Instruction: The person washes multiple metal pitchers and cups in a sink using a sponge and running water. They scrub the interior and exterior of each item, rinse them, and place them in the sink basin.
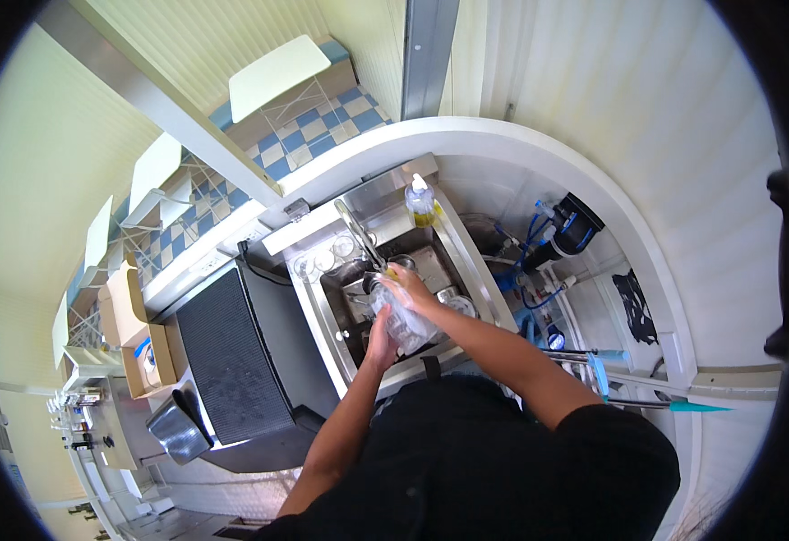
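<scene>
My left hand grips the side of a clear, see-through container, perhaps a plastic pitcher or jar, tilted over the sink basin. At its far end, my right hand presses a small yellow sponge that the fingers mostly cover. Whitish suds seem to coat the right fingers. The metal faucet reaches over the basin, its tip close to the right fingertips. Metal cups or pots lie in the basin beside the right wrist, partly hidden by the forearm.
Several clear glasses stand on the sink's left back ledge. A pump bottle with yellow liquid is at the back right corner. To the left are a ribbed black mat and an open cardboard box. Pipes and a black filter lie right.
</scene>
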Demonstrator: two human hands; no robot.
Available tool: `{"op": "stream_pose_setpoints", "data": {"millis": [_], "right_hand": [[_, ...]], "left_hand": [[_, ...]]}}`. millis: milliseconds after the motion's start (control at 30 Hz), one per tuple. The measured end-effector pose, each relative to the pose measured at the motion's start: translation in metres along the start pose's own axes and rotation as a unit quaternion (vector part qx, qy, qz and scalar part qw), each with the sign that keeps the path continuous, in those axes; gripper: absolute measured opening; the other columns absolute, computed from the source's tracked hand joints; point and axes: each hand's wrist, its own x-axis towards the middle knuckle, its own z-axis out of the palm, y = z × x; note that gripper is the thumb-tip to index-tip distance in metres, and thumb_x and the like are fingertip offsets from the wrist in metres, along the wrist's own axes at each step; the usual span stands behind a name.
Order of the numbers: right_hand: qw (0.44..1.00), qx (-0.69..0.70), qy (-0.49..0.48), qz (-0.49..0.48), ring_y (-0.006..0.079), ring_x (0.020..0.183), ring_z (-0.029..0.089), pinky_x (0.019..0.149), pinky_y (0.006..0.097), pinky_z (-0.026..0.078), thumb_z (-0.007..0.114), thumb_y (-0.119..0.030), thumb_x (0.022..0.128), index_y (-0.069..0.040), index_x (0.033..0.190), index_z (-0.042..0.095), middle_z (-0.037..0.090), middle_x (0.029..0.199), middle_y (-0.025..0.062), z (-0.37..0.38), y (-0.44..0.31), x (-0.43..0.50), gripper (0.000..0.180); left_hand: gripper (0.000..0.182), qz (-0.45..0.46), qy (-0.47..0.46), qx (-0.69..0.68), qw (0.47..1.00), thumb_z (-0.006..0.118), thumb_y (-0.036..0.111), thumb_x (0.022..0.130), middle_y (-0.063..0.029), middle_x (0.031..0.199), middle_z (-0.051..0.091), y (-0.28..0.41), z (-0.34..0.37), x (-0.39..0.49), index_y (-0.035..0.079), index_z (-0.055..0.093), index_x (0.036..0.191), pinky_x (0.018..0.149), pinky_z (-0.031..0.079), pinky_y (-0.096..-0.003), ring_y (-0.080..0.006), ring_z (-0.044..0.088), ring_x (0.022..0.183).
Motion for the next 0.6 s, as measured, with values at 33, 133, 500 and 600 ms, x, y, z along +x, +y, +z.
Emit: {"op": "stream_pose_setpoints", "data": {"millis": [33, 133, 500, 600], "right_hand": [[0.998, -0.032, -0.049, -0.004, 0.0401, 0.105, 0.06, 0.092, 0.0426, 0.048, 0.068, -0.038, 0.088, 0.001, 0.122, 0.058, 0.063, 0.106, 0.0255, -0.001, 0.002, 0.006, 0.052], [0.991, -0.085, -0.104, -0.029, 0.0378, 0.106, 0.061, 0.093, 0.042, 0.047, 0.07, -0.041, 0.086, 0.002, 0.125, 0.056, 0.063, 0.11, 0.0245, -0.007, 0.009, 0.003, 0.059], [0.947, -0.276, -0.117, -0.116, 0.0426, 0.099, 0.062, 0.088, 0.0466, 0.049, 0.066, -0.018, 0.085, -0.001, 0.119, 0.061, 0.062, 0.108, 0.0213, -0.12, 0.006, -0.014, 0.038], [0.895, -0.405, -0.123, -0.142, 0.0389, 0.092, 0.065, 0.077, 0.0473, 0.054, 0.059, -0.006, 0.085, -0.004, 0.108, 0.065, 0.062, 0.104, 0.0185, -0.116, 0.011, 0.01, 0.024]], "left_hand": [[0.064, -0.03, -0.033, -0.028, 0.999, 0.051, 0.056, 0.096, -0.0105, 0.132, 0.057, -0.001, 0.0, 0.002, 0.009, 0.046, 0.139, 0.101, 0.044, -0.0451, -0.0297, 0.056, 0.119], [0.073, -0.058, -0.02, -0.122, 0.991, 0.043, 0.067, 0.093, -0.0118, 0.138, 0.054, 0.008, -0.004, 0.02, 0.012, 0.046, 0.14, 0.103, 0.043, -0.0512, -0.0322, 0.053, 0.125], [0.067, -0.219, -0.037, -0.193, 0.956, 0.043, 0.065, 0.094, -0.0135, 0.132, 0.057, -0.065, 0.031, 0.102, 0.011, 0.054, 0.133, 0.103, 0.042, -0.0586, -0.0349, 0.056, 0.119], [0.055, -0.227, 0.07, -0.03, 0.971, 0.052, 0.052, 0.095, -0.0148, 0.123, 0.061, -0.065, 0.028, 0.108, 0.007, 0.058, 0.126, 0.094, 0.051, -0.0539, -0.0323, 0.062, 0.11]]}}
